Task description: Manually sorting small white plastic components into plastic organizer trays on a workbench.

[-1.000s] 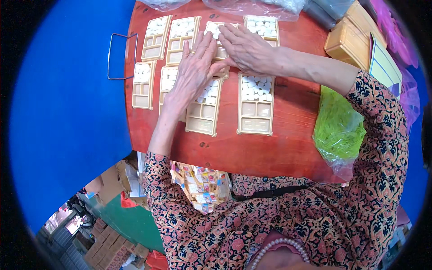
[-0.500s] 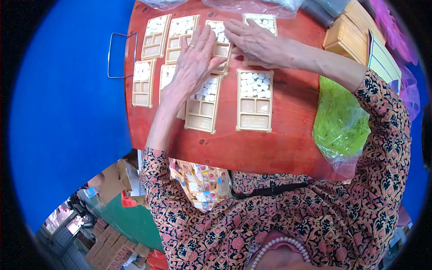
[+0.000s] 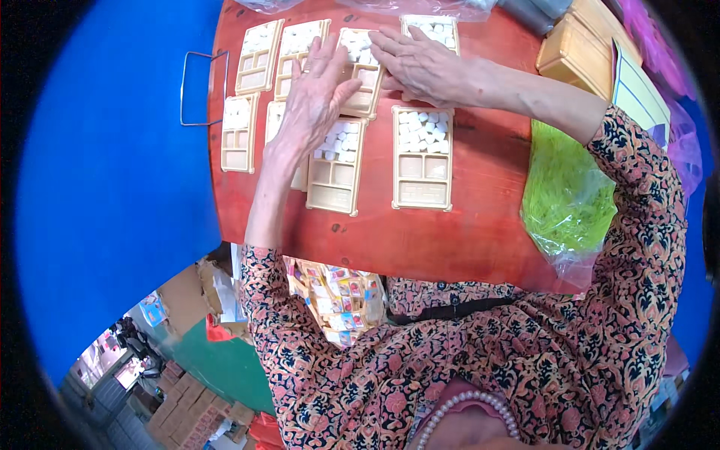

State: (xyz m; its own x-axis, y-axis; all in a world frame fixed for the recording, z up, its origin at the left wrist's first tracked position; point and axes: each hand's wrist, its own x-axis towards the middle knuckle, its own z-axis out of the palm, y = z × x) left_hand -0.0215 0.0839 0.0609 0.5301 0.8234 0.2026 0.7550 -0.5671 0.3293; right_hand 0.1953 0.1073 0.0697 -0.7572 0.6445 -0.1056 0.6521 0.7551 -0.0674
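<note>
Looking down from my head, I hold my left hand (image 3: 311,105) palm down with its fingers stretched long and slightly apart, the thumb splayed out toward a shallow rectangular cream plastic tray (image 3: 366,79) that lies between my two hands. My right hand (image 3: 431,71) is flattened too, fingers extended close together and not curled around anything, reaching over the lower part of another cream plastic tray (image 3: 431,30); I cannot tell how firmly either hand touches the plastic beneath. The tray between my hands sits slightly askew, its upper compartment heaped with small, matte white, blunt-edged chunks (image 3: 358,46), while the smooth-walled compartments below are bare. More trays of that moulded shape stand around them in two rough rows, one nearer me (image 3: 422,180) showing two small squares above a wide ribbed rectangle. They rest on a red wooden counter (image 3: 465,247), its smooth surface marked with dark knots. To my right, a crinkled clear bag of stringy bright green filler (image 3: 570,195) slumps beside my patterned fabric sleeve (image 3: 637,180); beyond it leans a stack of glossy yellow-tan plastic containers (image 3: 577,56). A thin bent metal wire loop (image 3: 182,90) juts from the counter's left edge.
</note>
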